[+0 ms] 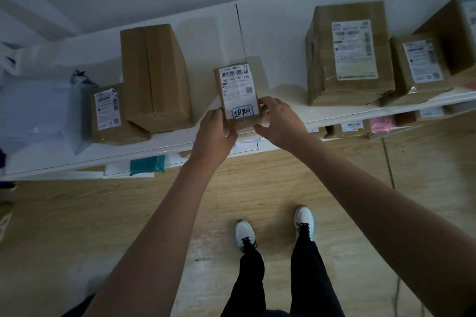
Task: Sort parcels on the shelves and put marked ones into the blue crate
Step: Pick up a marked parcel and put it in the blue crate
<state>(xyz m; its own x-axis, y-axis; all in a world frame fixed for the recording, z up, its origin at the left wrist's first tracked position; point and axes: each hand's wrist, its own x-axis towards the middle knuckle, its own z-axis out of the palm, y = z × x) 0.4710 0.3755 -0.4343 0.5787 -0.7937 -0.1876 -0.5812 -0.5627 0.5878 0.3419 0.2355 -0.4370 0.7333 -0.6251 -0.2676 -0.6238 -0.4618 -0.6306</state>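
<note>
Both hands (219, 131) (279, 121) clasping marked parcel (239, 95), white shelf (77, 154), wooden floor (103, 213)

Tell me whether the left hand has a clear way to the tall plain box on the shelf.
Probably yes. The tall plain box stands just left of the left hand with bare shelf between them. But that hand is now gripping the small marked parcel with the right hand, so it must let go first.

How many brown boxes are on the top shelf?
6: small labelled box far left, tall plain box, marked box in both hands, big labelled box, smaller box, one at right edge. More may be hidden.
</note>
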